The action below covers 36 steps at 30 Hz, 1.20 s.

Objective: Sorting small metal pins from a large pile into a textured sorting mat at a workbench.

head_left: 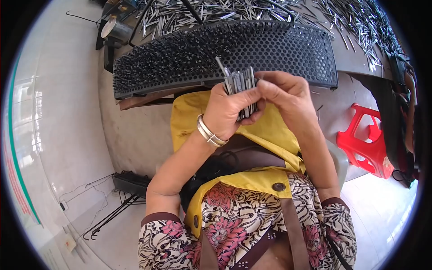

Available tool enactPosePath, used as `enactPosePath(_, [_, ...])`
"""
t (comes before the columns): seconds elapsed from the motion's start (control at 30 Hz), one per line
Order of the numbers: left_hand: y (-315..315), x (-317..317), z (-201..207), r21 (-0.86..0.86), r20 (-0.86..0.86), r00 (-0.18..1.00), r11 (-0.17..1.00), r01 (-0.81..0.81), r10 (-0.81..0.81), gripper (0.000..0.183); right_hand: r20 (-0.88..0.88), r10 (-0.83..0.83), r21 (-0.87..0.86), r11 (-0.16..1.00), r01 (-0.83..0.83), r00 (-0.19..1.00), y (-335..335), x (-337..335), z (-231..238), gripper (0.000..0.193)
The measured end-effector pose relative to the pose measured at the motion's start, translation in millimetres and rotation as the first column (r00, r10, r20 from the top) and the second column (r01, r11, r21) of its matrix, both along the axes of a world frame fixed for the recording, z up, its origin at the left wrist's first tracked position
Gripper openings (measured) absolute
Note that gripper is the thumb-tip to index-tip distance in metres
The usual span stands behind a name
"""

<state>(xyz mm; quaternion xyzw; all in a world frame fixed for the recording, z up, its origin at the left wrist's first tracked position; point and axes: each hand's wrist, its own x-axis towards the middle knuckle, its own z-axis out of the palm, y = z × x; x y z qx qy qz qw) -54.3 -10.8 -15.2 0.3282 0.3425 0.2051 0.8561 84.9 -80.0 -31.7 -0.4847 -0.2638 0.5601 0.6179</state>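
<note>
A bundle of thin silvery metal strips point(240, 83) stands roughly upright in my left hand point(222, 108), with the fingers and thumb wrapped round it. One strip leans out to the left above the others. My right hand point(290, 94) is closed in a pinch against the bundle's right side; its fingertips are partly hidden, and what they pinch is too small to make out. Just beyond both hands lies a curved black rack point(288, 51) full of round holes. Many dark, thin pieces point(171, 56) stick up from its left and middle part, while holes show bare on the right.
Heaps of loose metal strips point(252, 11) cover the table point(351, 58) behind the rack. A metal can point(118, 30) is at the far left. A yellow apron point(191, 112) spreads over my lap. At right are a red plastic stool point(364, 139) and another person's arm point(410, 108).
</note>
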Motion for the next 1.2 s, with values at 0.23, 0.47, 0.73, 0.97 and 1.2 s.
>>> enactPosePath(0.23, [-6.3, -6.4, -6.2, 0.052, -0.002, 0.991, 0.99, 0.133, -0.133, 0.023, -0.019, -0.013, -0.032, 0.999, 0.012, 1.0, -3.1, -5.5, -7.8, 0.015])
enactPosePath(0.47, [-13.0, -10.0, -14.5, 0.067, -0.156, 0.988, 0.998, -0.004, 0.015, 0.016, 0.101, -0.061, 0.002, 0.998, 0.061, 0.993, -5.4, 1.7, -18.8, 0.012])
enactPosePath(0.73, [-15.9, -10.0, -16.4, 0.096, -0.187, 0.982, 0.995, 0.001, 0.017, 0.008, -0.013, -0.134, -0.042, 0.99, 0.134, 0.991, -1.9, 13.6, -14.2, 0.012])
enactPosePath(0.97, [-15.3, -6.9, -21.1, 0.163, -0.209, 0.976, 0.986, -0.033, 0.067, 0.007, 0.01, -0.091, -0.043, 0.995, 0.092, 0.996, -0.3, 15.2, -19.9, 0.011])
enactPosePath(1.2, [-15.5, 3.7, -22.3, 0.182, -0.176, 0.981, 0.982, -0.043, 0.076, 0.009, 0.112, -0.069, -0.01, 0.997, 0.071, 0.991, 6.4, 33.1, -16.6, 0.017])
